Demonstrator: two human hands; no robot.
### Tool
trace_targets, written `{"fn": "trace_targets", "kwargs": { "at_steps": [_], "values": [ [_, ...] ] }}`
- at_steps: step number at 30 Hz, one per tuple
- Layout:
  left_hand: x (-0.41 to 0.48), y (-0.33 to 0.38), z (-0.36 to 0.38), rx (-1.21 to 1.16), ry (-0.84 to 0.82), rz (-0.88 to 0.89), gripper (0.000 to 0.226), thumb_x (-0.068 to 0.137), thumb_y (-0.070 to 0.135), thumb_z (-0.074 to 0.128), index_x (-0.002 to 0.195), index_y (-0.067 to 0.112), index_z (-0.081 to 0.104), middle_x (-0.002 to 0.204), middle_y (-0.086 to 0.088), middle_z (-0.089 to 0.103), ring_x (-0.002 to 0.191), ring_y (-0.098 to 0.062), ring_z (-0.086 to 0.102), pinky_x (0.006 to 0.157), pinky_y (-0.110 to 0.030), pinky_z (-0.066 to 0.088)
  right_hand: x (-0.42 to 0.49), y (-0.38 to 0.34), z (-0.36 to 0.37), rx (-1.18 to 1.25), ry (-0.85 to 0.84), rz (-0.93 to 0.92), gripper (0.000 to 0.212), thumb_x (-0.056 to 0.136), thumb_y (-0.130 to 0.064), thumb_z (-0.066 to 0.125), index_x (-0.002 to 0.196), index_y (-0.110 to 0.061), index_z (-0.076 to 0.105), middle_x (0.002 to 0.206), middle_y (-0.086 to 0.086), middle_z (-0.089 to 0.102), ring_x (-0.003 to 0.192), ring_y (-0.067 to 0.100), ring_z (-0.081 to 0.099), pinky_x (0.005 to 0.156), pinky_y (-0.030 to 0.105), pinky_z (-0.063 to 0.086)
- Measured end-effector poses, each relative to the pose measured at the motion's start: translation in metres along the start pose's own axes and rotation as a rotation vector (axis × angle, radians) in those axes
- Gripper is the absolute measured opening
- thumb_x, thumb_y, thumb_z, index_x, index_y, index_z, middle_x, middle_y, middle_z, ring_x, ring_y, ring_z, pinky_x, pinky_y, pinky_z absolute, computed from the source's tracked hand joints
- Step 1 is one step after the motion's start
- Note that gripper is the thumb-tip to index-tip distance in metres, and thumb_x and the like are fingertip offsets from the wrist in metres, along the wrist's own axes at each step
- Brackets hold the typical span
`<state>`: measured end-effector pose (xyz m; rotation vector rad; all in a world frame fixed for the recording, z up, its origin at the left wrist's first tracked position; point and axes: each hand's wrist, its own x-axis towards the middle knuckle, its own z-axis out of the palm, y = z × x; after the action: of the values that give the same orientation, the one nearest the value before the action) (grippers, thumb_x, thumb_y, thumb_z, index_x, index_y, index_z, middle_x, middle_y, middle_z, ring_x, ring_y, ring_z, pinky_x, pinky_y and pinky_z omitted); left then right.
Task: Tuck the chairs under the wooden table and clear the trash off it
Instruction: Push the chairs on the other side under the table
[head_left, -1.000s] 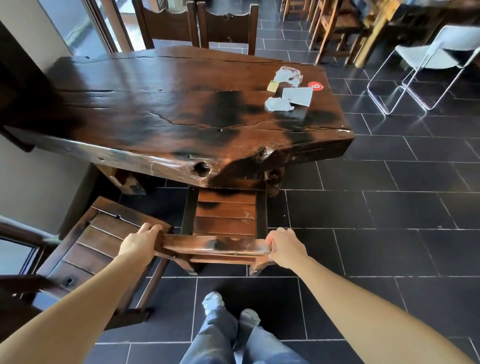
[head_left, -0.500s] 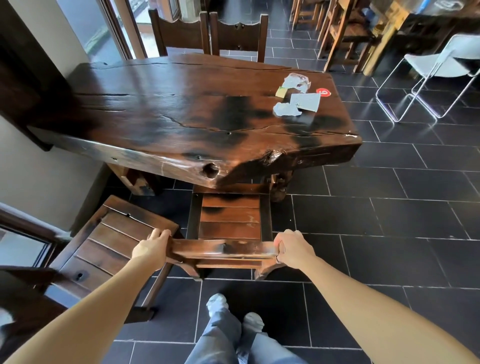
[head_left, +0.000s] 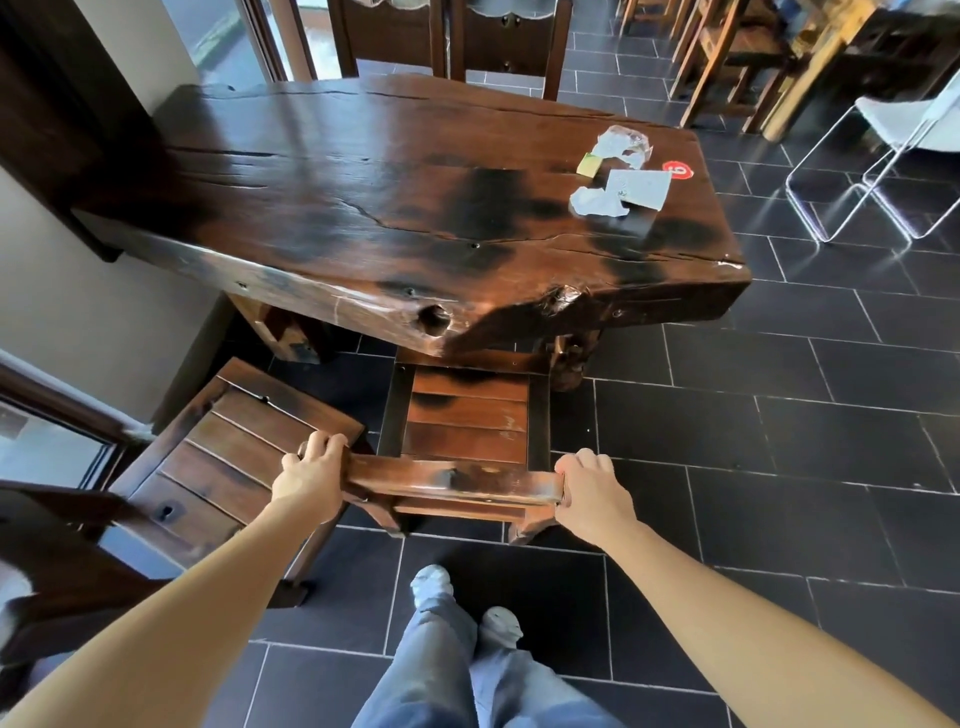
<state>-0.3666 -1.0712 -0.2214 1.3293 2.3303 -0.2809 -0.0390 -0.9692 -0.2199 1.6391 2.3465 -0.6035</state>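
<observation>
Head view: the left hand (head_left: 310, 480) and right hand (head_left: 592, 493) each curl their fingers round one end of the top rail (head_left: 457, 480) of a chair (head_left: 467, 415). The front of its seat is under the near edge of the wooden table (head_left: 389, 218). A second chair (head_left: 223, 457) crowds in at an angle on the left, its back partly cut off. Open tile floor (head_left: 779, 441) lies to the right. The trash (head_left: 621, 179) lies near the table's far right corner, its pieces hard to make out.

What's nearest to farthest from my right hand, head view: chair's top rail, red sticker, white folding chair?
1. Top rail: in the right hand, at its right end.
2. Red sticker: on the table, far right side.
3. White folding chair: on the floor past the table, right.
</observation>
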Motion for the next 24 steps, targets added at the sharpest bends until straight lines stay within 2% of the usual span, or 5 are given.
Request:
{"fn": "trace_targets", "kwargs": {
  "at_steps": [3,7,10,17,24],
  "values": [
    [0.001,0.003,0.012,-0.017,0.034,-0.017,0.072,0.084,0.006,0.058,0.139,0.03,0.018,0.142,0.0,0.017,0.124,-0.037,0.027,0.09,-0.044,0.05,0.0,0.001,0.009,-0.071,0.035,-0.012,0.067,0.081,-0.025,0.071,0.136,-0.022,0.034,0.146,0.005,0.028,0.134,0.025,0.026,0.095,0.04,0.05],
    [0.005,0.0,0.017,0.012,0.061,-0.017,0.072,0.084,0.005,0.057,0.14,0.028,0.018,0.143,-0.002,0.015,0.124,-0.036,0.026,0.091,-0.046,0.048,0.0,0.002,0.011,-0.072,0.028,-0.029,0.067,0.083,-0.015,0.069,0.139,-0.02,0.032,0.154,0.008,0.017,0.142,0.03,0.014,0.106,0.051,0.04],
    [0.008,-0.003,0.021,0.023,0.058,-0.002,0.07,0.085,0.005,0.054,0.141,0.029,0.018,0.142,-0.001,0.015,0.123,-0.035,0.027,0.092,-0.045,0.049,0.001,0.006,0.012,-0.081,-0.014,-0.029,0.067,0.085,-0.015,0.068,0.14,-0.021,0.03,0.155,0.009,0.014,0.143,0.031,0.012,0.109,0.052,0.037],
    [0.031,0.002,-0.005,-0.006,0.01,-0.025,0.064,0.088,0.01,0.048,0.14,0.032,0.017,0.146,0.001,0.012,0.127,-0.036,0.024,0.098,-0.048,0.042,0.023,-0.005,-0.006,-0.063,-0.009,-0.058,0.059,0.086,-0.014,0.066,0.136,-0.02,0.035,0.15,0.007,0.021,0.138,0.03,0.019,0.103,0.048,0.044],
    [0.038,0.002,-0.003,-0.024,-0.025,-0.043,0.067,0.086,0.004,0.045,0.138,0.033,0.017,0.147,0.001,0.007,0.129,-0.037,0.019,0.099,-0.051,0.042,0.027,-0.007,-0.005,-0.097,-0.01,-0.043,0.054,0.085,-0.015,0.067,0.13,-0.019,0.038,0.143,0.007,0.029,0.129,0.028,0.028,0.094,0.039,0.05]
  ]
}}
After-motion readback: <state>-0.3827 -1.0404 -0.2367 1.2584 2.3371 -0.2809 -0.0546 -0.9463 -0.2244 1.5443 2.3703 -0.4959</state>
